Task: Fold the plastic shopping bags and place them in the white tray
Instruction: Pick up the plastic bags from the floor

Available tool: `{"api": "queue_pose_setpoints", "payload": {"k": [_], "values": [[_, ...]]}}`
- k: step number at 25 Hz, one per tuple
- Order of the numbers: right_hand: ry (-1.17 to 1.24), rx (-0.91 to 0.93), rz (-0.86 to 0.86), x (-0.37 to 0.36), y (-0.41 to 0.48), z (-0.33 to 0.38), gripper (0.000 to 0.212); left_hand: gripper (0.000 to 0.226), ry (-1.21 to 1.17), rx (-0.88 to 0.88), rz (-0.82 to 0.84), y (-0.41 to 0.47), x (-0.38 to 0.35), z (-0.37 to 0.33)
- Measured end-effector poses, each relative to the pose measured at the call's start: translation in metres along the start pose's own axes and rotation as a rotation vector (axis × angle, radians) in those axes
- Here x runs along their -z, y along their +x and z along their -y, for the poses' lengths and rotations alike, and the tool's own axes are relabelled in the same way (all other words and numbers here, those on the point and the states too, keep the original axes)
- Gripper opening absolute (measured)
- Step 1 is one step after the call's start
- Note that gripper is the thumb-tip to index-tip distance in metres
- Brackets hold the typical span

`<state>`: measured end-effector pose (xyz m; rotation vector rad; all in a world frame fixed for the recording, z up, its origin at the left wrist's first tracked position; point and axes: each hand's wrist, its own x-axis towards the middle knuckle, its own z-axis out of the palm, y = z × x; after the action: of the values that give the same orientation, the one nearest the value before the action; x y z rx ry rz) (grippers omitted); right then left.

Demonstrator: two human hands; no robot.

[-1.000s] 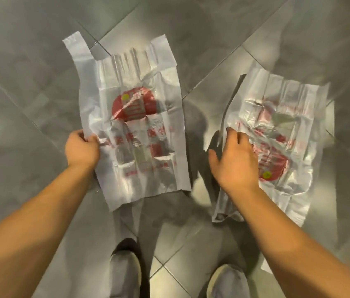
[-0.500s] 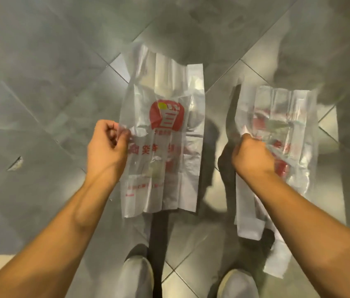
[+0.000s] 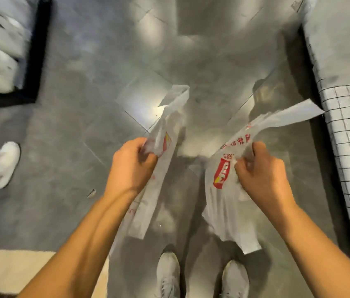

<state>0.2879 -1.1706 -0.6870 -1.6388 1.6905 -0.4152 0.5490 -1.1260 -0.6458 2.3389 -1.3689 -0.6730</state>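
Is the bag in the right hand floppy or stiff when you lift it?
Probably very floppy: the right-hand bag droops and crumples below the right hand gripping it. Likely very light too, since its upper end sticks out sideways in the air. Its thin film looks easy to tear.

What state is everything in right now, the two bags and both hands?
left bag: held in the air, bunched, hanging, not folded.
right bag: held in the air, crumpled, not folded.
left hand: curled, gripping left bag.
right hand: curled, gripping right bag.
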Motion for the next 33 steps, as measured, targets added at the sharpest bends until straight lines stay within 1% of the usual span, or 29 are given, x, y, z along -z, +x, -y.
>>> {"api": "queue_pose_setpoints", "payload": {"k": [4,7,9,10,13,17,19,22,25,28,31,33], "values": [[0.045,0.067,-0.07,0.086,-0.036,0.078,0.023,0.013,0.097,-0.119,-0.034,-0.03,0.093,-0.073],[0.07,0.087,-0.089,0.153,-0.063,0.134,0.015,0.018,0.147,-0.197,-0.121,-0.059,0.162,-0.128],[0.106,0.085,-0.077,0.195,-0.085,0.169,0.01,0.016,0.191,-0.207,-0.168,-0.079,0.204,-0.16],[0.09,0.108,-0.086,0.214,-0.095,0.184,0.014,0.014,0.21,-0.199,-0.187,-0.088,0.221,-0.172],[-0.001,0.217,-0.183,0.277,-0.134,0.232,0.017,0.013,0.225,-0.212,-0.23,-0.123,0.28,-0.215],[0.019,0.235,-0.253,0.336,-0.186,0.268,0.015,0.012,0.267,-0.232,-0.187,-0.171,0.343,-0.249],[0.042,0.249,-0.28,0.353,-0.207,0.275,0.015,0.007,0.256,-0.237,-0.208,-0.193,0.362,-0.258],[0.076,0.249,-0.331,0.372,-0.233,0.273,0.017,0.01,0.271,-0.269,-0.226,-0.217,0.38,-0.281],[0.087,0.26,-0.383,0.394,-0.252,0.267,0.016,0.011,0.266,-0.348,-0.234,-0.228,0.382,-0.312],[0.078,0.216,-0.425,0.42,-0.271,0.255,0.016,0.025,0.253,-0.485,-0.207,-0.235,0.374,-0.343],[0.119,0.144,-0.508,0.444,-0.296,0.235,0.013,0.025,0.203,-0.62,-0.157,-0.243,0.361,-0.377],[0.14,0.082,-0.578,0.457,-0.316,0.221,0.011,0.031,0.187,-0.724,-0.104,-0.247,0.348,-0.397]]}}
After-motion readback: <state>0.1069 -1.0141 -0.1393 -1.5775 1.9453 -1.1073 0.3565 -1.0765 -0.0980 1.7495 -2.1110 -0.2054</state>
